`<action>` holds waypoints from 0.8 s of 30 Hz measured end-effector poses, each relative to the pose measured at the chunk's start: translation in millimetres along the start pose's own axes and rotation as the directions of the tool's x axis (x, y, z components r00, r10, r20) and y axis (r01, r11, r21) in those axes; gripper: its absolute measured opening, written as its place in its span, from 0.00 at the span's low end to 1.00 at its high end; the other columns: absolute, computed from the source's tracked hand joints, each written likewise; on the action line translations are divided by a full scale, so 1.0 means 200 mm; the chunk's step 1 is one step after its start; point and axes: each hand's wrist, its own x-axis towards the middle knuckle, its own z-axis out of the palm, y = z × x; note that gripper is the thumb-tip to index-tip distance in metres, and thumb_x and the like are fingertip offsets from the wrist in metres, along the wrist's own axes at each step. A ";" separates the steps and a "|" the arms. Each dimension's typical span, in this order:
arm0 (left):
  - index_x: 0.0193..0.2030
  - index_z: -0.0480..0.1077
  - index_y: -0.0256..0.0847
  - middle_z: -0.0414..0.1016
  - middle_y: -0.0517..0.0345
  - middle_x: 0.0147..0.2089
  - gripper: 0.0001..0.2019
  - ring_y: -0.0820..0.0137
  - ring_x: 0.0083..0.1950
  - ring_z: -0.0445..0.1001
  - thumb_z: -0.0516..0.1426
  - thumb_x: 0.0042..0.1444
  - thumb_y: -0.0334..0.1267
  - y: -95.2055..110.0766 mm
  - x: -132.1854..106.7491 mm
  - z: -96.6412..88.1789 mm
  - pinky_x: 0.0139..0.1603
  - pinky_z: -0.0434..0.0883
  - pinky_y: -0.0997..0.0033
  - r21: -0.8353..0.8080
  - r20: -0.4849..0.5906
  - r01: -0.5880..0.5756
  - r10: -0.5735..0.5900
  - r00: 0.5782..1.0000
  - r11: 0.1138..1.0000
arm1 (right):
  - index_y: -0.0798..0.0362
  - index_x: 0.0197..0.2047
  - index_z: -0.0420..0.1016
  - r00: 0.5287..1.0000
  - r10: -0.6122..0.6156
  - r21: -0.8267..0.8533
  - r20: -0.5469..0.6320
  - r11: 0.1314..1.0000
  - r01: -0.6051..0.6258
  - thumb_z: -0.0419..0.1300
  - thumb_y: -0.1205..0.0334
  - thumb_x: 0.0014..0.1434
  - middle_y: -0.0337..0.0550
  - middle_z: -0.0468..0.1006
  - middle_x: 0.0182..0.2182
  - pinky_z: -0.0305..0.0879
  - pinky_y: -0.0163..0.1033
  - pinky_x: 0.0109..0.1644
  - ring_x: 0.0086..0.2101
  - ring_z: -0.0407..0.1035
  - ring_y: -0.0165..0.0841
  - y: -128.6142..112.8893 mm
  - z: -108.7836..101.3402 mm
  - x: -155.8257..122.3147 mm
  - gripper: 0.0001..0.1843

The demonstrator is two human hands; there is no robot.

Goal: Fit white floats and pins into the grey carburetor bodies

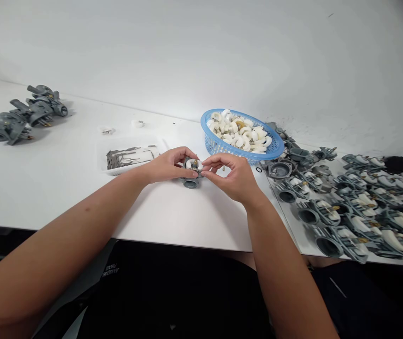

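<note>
A grey metal carburetor body point(191, 182) rests on the white table in front of me, its round bore facing me. A white plastic float point(189, 164) sits on top of it, with a brass-coloured part in the middle. My left hand point(169, 165) is closed around the carburetor's left side, thumb along the front. From the right, my right hand point(231, 176) pinches thumb and forefinger together at the body's right edge, beside the float. Anything small between those fingertips is hidden. A small metal piece point(223, 168) lies on the table under my right hand.
A blue basket point(206, 136) heaped with white floats stands behind my right hand. Behind my left, a clear tray point(101, 157) holds thin metal pins. Several carburetors point(41, 110) stand far left; many more with floats point(328, 212) crowd the right. A black ring point(259, 170) lies nearby.
</note>
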 end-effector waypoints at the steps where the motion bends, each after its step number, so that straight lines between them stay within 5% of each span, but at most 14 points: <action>1: 0.49 0.70 0.41 0.73 0.55 0.40 0.26 0.65 0.40 0.74 0.72 0.44 0.45 0.00 0.00 0.00 0.38 0.71 0.63 -0.002 0.001 0.005 -0.005 1.000 1.000 | 0.51 0.39 0.81 1.000 -0.007 -0.004 -0.007 1.000 0.007 0.68 0.65 0.57 0.40 0.83 0.37 0.74 0.36 0.41 0.34 0.75 0.30 0.00 0.01 0.00 0.05; 24: 0.49 0.71 0.40 0.73 0.56 0.37 0.27 0.67 0.37 0.74 0.72 0.45 0.48 -0.01 0.00 -0.01 0.37 0.71 0.63 0.035 0.009 -0.021 0.021 1.000 0.999 | 0.51 0.39 0.80 0.997 -0.075 -0.053 -0.023 0.996 0.073 0.65 0.66 0.58 0.39 0.83 0.36 0.71 0.38 0.40 0.33 0.75 0.32 0.01 0.03 0.00 0.05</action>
